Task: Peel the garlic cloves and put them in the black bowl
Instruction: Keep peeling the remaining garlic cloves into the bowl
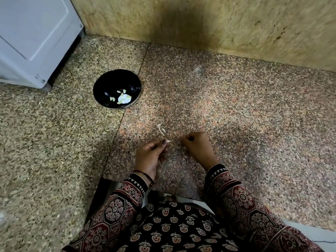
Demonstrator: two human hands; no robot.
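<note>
A black bowl (pixel 101 88) stands on the speckled stone counter, up and to the left of my hands. Inside it lie several pale garlic cloves (pixel 123 99). My left hand (pixel 151 155) pinches a small garlic clove (pixel 168 141) between thumb and fingers, its pale tip showing. My right hand (pixel 198 146) is curled into a loose fist just to the right of the clove; whether it holds a scrap of skin is hidden. Bits of garlic peel (pixel 161 129) lie on the counter just beyond my hands.
A stone wall (pixel 200 24) rises at the back of the counter (pixel 236 106). A white appliance (pixel 34 37) stands at the far left, close to the bowl. The counter's front edge runs below my forearms.
</note>
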